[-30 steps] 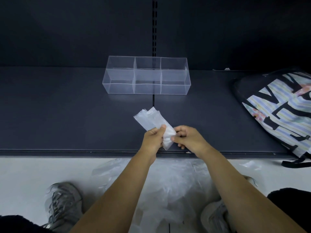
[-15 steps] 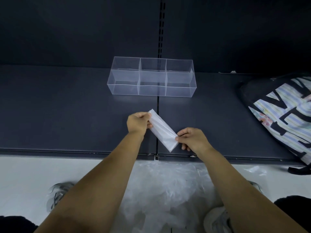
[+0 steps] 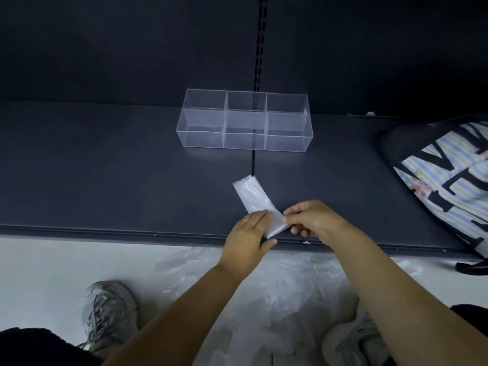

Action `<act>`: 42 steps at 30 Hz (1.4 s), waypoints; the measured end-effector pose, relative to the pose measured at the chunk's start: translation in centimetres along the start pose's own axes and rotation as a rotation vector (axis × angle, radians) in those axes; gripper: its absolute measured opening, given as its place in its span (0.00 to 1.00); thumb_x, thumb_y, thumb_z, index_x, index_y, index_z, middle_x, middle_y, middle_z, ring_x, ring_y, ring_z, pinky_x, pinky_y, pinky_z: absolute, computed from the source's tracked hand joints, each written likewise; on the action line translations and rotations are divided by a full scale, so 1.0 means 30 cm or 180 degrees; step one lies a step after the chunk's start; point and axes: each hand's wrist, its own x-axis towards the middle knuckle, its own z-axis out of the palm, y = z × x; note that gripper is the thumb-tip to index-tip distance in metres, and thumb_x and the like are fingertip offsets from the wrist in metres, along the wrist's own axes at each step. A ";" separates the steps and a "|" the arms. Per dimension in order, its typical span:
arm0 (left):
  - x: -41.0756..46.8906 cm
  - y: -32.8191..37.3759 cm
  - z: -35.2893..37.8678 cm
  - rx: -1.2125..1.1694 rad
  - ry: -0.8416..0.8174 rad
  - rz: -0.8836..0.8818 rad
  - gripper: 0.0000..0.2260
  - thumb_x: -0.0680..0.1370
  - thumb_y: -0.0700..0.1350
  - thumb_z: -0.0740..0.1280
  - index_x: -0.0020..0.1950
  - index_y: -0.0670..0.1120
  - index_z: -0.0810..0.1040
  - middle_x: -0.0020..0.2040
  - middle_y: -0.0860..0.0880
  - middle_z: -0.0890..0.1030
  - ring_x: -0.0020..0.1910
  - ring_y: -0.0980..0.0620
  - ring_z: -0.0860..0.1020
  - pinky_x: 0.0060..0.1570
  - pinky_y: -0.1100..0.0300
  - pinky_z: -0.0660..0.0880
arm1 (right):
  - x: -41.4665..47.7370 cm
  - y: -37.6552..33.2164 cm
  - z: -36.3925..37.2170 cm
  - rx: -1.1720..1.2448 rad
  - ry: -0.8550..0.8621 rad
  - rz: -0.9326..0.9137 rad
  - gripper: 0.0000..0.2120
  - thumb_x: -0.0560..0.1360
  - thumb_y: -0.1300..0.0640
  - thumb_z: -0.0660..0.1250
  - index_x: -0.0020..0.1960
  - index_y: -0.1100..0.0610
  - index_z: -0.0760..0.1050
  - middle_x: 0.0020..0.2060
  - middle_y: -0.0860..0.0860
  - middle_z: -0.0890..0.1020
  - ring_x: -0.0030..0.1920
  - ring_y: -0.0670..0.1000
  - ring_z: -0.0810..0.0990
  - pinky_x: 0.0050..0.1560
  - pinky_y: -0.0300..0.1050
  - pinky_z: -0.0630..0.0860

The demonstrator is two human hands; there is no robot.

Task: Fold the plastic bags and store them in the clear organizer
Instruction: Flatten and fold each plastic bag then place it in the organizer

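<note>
A plastic bag folded into a long narrow strip [image 3: 253, 198] lies slantwise on the dark shelf [image 3: 105, 180], near its front edge. My left hand [image 3: 249, 235] lies flat on the strip's near half, fingers straight, pressing it down. My right hand [image 3: 313, 220] pinches the strip's near right edge between thumb and fingers. The clear organizer [image 3: 244, 121] with three compartments stands farther back on the shelf; nothing shows inside it.
A patterned black-and-striped bag [image 3: 443, 178] lies on the shelf at the right. Several loose clear plastic bags [image 3: 277, 286] are heaped on the white floor between my grey shoes [image 3: 108, 313]. A dark back panel rises behind the organizer.
My left hand left the strip's far end and slid back to press flat on the near half. The right hand keeps its pinch on the near end.
</note>
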 end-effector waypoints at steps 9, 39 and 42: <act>0.057 0.017 -0.081 -0.0283 0.0100 -0.0420 0.10 0.81 0.45 0.62 0.53 0.45 0.82 0.34 0.47 0.77 0.33 0.47 0.73 0.38 0.53 0.72 | -0.052 0.009 -0.056 -0.1128 -0.0391 -0.1299 0.34 0.69 0.67 0.73 0.68 0.42 0.68 0.61 0.41 0.71 0.58 0.40 0.72 0.50 0.30 0.70; 0.154 -0.150 -0.020 0.1362 -0.0430 -0.0649 0.30 0.80 0.64 0.42 0.78 0.52 0.41 0.79 0.54 0.43 0.77 0.49 0.39 0.70 0.45 0.31 | 0.146 -0.046 0.177 -0.1348 0.1328 -0.1164 0.07 0.73 0.53 0.69 0.48 0.55 0.78 0.44 0.51 0.82 0.49 0.53 0.79 0.49 0.48 0.75; 0.158 -0.157 -0.026 0.1326 -0.0465 -0.0649 0.34 0.77 0.67 0.41 0.78 0.51 0.40 0.79 0.54 0.42 0.77 0.49 0.38 0.68 0.46 0.28 | 0.139 0.033 0.203 -0.1834 0.1879 -0.1448 0.13 0.72 0.48 0.70 0.53 0.53 0.74 0.50 0.50 0.77 0.54 0.53 0.72 0.53 0.47 0.66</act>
